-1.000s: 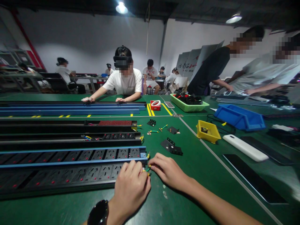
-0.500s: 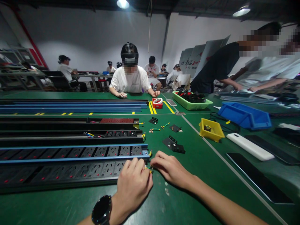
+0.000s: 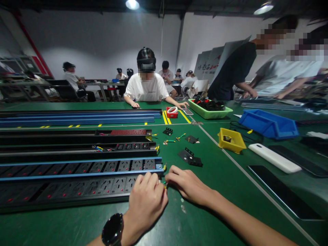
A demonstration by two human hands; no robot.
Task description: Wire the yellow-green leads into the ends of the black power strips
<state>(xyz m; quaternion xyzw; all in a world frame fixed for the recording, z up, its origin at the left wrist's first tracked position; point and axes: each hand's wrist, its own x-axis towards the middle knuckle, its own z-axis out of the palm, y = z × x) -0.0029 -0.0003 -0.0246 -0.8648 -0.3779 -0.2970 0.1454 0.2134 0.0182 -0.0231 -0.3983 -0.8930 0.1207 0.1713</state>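
My left hand [image 3: 146, 201], with a dark watch on its wrist, is closed over the right end of the nearest black power strip [image 3: 84, 189]. Its curled fingers cover that end and the last socket. Facing it, my right hand [image 3: 189, 184] pinches at a short green-and-yellow wire [image 3: 165, 185] that sticks out there; the fingertips largely hide the wire's tip. Just behind lies a blue-edged power strip [image 3: 102, 166] with a yellow-green wire end [image 3: 164, 167] at its right end.
Further back lie two more strips [image 3: 130, 147], blue rails [image 3: 123, 118], black brackets [image 3: 191, 159] and loose wires [image 3: 181, 136]. To the right are a yellow bin [image 3: 232, 145], a blue bin [image 3: 269, 128], a green basket [image 3: 210, 113] and a white power bank [image 3: 274, 158]. A person [image 3: 146, 87] sits opposite.
Both my hands stay almost where they were at the strip's end. The person opposite has moved a hand right, towards the green basket, and lowered the other to the table.
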